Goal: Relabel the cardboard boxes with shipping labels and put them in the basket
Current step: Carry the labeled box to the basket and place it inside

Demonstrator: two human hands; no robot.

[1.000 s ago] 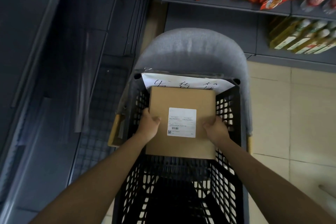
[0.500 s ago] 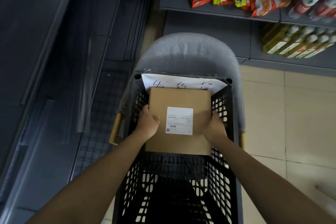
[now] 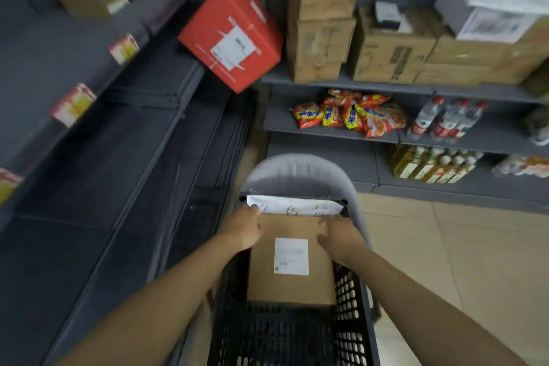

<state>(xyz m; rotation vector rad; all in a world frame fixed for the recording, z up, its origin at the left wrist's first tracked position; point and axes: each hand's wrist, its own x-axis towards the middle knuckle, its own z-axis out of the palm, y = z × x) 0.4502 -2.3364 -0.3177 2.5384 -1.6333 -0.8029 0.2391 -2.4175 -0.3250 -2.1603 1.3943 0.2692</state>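
2 hands (image 3: 242,229) (image 3: 341,236) on 1 box (image 3: 291,285) (labelled)

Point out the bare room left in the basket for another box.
Free: the near end of the black basket, between the labelled cardboard box and its near wall. Crowded: the far end, where the box, left hand and right hand sit.

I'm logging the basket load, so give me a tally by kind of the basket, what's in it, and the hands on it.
Black basket: 1
Cardboard box: 1
Shipping label: 1
Handwritten paper sign: 1
Hands: 2, left hand and right hand
Total: 6
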